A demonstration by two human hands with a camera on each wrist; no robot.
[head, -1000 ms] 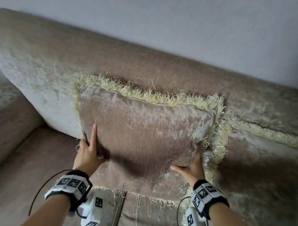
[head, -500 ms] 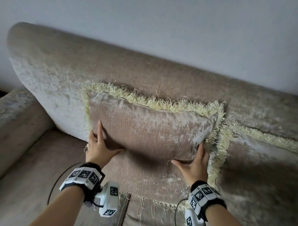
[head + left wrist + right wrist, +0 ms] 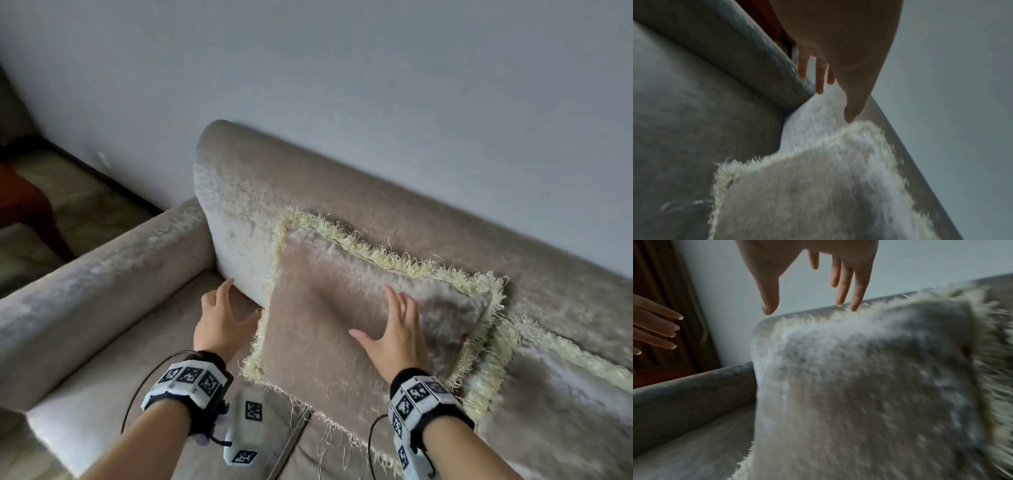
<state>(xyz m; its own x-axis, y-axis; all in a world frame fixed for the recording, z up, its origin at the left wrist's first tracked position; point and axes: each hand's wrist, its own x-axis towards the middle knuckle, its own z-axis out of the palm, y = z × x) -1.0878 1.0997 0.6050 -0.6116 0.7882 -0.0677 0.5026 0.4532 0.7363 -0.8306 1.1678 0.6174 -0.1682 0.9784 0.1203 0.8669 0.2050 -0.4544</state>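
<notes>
Cushion (image 3: pixel 325 308) — blurred in wrist views | right hand (image 3: pixel 397 335) contact unclear

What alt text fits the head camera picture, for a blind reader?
Two bare hands tend a fringed brown cushion leaning on a sofa backrest: the right hand is spread open over its face, the left hand open beside its left edge. A second fringed cushion lies to the right.

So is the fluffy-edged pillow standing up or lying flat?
Standing up, leaning back: the pillow rests against the sofa back, its bottom edge on the seat.
</notes>
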